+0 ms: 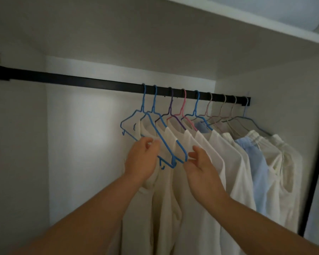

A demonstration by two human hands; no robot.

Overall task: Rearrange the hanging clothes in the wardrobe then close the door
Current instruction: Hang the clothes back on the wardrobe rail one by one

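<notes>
Hanging from the black rail [103, 83], the clothes [219, 159] crowd its right half on coloured hangers, mostly cream garments with a light blue shirt [254, 153] among them. Head view: the left hand [143, 159] curls its fingers [151, 142] round the shoulder of the leftmost blue hanger [134, 116]. The right hand [201, 166] is half open, fingers loosely bent, touching the next cream garment [175, 144] beside the hanger ends.
</notes>
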